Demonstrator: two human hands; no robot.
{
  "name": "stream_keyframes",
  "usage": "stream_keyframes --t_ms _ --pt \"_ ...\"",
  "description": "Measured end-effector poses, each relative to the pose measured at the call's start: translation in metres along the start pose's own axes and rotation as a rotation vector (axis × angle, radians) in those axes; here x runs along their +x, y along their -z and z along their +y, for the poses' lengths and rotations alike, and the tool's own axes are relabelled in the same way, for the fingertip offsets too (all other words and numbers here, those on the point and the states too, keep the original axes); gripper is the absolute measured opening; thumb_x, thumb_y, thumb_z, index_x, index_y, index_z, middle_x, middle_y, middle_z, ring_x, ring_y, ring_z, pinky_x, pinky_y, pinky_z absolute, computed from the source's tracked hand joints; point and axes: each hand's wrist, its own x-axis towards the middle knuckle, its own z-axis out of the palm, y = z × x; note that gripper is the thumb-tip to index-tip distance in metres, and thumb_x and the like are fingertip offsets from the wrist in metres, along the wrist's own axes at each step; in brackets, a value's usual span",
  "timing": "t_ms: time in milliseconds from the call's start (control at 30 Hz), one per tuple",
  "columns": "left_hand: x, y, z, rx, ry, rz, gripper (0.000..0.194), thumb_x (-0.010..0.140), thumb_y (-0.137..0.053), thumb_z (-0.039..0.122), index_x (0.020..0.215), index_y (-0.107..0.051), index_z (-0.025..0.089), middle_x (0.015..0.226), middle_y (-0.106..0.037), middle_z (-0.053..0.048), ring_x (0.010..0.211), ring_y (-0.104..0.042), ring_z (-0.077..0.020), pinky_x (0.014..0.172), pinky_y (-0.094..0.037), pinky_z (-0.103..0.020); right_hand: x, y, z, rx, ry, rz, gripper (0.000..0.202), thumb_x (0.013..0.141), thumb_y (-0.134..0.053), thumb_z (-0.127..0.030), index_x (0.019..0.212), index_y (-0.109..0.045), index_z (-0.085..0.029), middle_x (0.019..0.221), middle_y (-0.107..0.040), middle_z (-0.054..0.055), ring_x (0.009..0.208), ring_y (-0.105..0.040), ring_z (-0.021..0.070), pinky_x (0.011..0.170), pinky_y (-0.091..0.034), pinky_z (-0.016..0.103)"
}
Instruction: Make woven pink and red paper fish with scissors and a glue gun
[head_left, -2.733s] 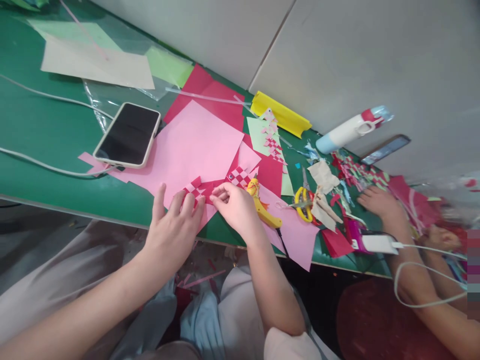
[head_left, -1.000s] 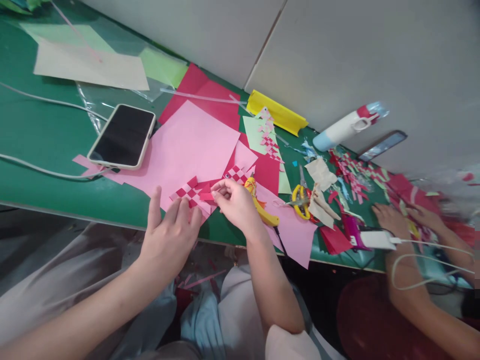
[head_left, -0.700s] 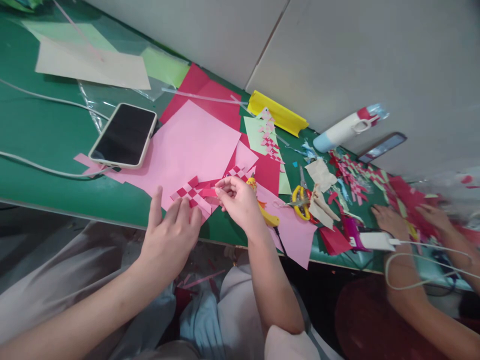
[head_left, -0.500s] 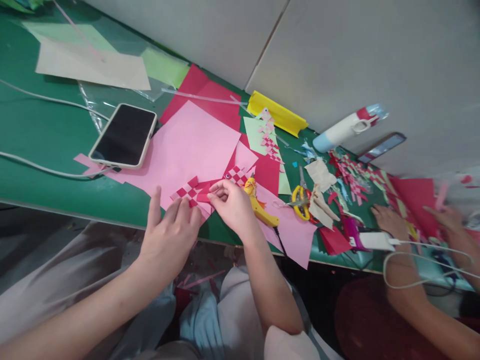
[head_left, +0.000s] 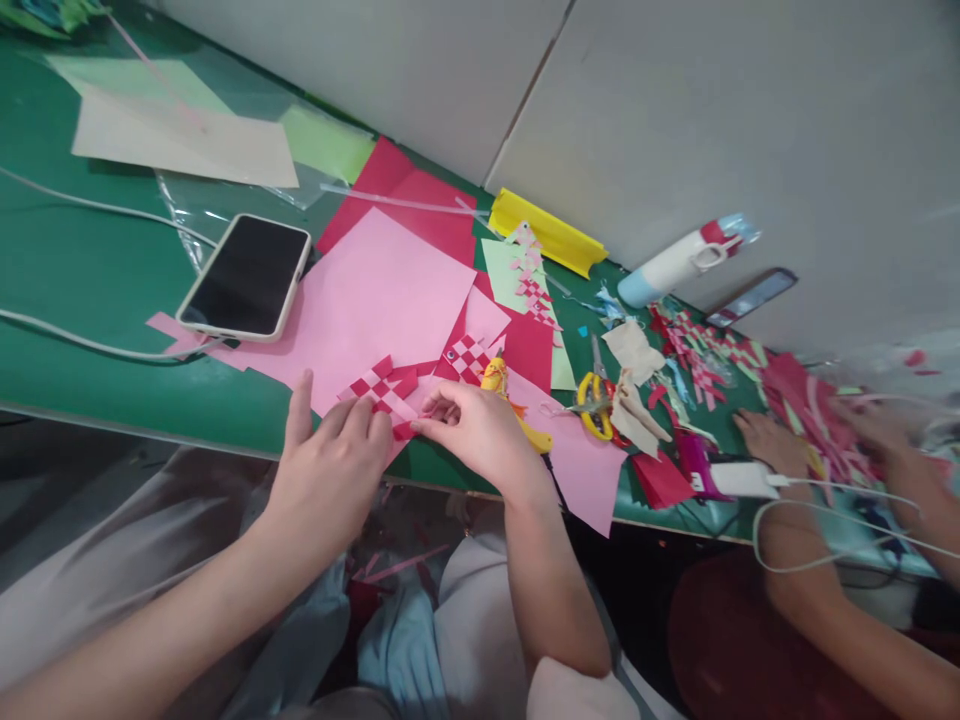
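Note:
A red and pink woven paper piece (head_left: 381, 382) lies on a large pink sheet (head_left: 386, 285) near the table's front edge. My left hand (head_left: 330, 460) rests on its lower part, index finger stretched out and the other fingers bent over the paper. From the right, my right hand (head_left: 469, 425) pinches the end of a red strip of this piece between thumb and fingers. Just beyond my right hand lies a second checkered piece (head_left: 466, 358) with a small round eye. A yellow glue gun (head_left: 495, 375) lies beside it, partly hidden by my right hand.
A phone (head_left: 247, 275) with cables lies at the left. Rightward are yellow-handled scissors (head_left: 596, 405), paper scraps, a bottle (head_left: 675, 265) and a power bank (head_left: 697, 463). Another person's hands (head_left: 772, 440) work at the far right.
My right hand has moved slightly down, from the strip at the piece's right side to one at its lower end. The other person's far hand has moved left over red paper.

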Motion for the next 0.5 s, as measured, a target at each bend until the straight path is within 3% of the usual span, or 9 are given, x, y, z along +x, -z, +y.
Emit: stream_keyframes --t_ms 133,233,333,500 --pt "0.002 0.001 -0.003 0.0 -0.003 0.0 0.021 0.084 -0.045 0.007 0.089 -0.065 0.014 0.094 -0.07 -0.014 0.091 -0.066 -0.0304 0.112 -0.025 -0.065 -0.015 0.023 0.011 -0.159 -0.05 0.154 0.018 0.08 -0.07 -0.035 0.09 -0.064 -0.022 0.089 -0.069 0.002 0.075 -0.063 0.0171 0.072 -0.046 0.03" --pt "0.003 0.001 -0.004 0.002 -0.001 -0.002 0.023 0.083 -0.044 0.006 0.084 -0.064 0.016 0.089 -0.07 -0.012 0.087 -0.066 -0.0292 0.11 -0.028 -0.064 -0.026 0.038 0.026 -0.352 -0.099 0.194 0.025 0.077 -0.072 -0.031 0.098 -0.064 -0.022 0.102 -0.067 0.007 0.096 -0.062 0.0249 0.084 -0.046 0.037" --pt "0.003 -0.001 -0.004 0.014 -0.001 0.008 0.024 0.082 -0.043 0.004 0.085 -0.064 0.016 0.091 -0.07 -0.013 0.088 -0.065 -0.0293 0.111 -0.028 -0.063 -0.033 0.043 0.038 -0.481 -0.155 0.173 0.04 0.074 -0.074 -0.036 0.108 -0.064 -0.018 0.106 -0.064 0.01 0.105 -0.06 0.0304 0.089 -0.046 0.041" --pt "0.002 -0.001 -0.003 0.045 -0.019 -0.002 0.026 0.08 -0.042 0.003 0.086 -0.064 0.015 0.092 -0.069 -0.014 0.087 -0.065 -0.0299 0.111 -0.027 -0.063 -0.04 0.04 0.052 -0.533 -0.136 0.114 0.049 0.075 -0.073 -0.038 0.119 -0.062 -0.018 0.115 -0.061 0.012 0.108 -0.059 0.0313 0.09 -0.046 0.041"
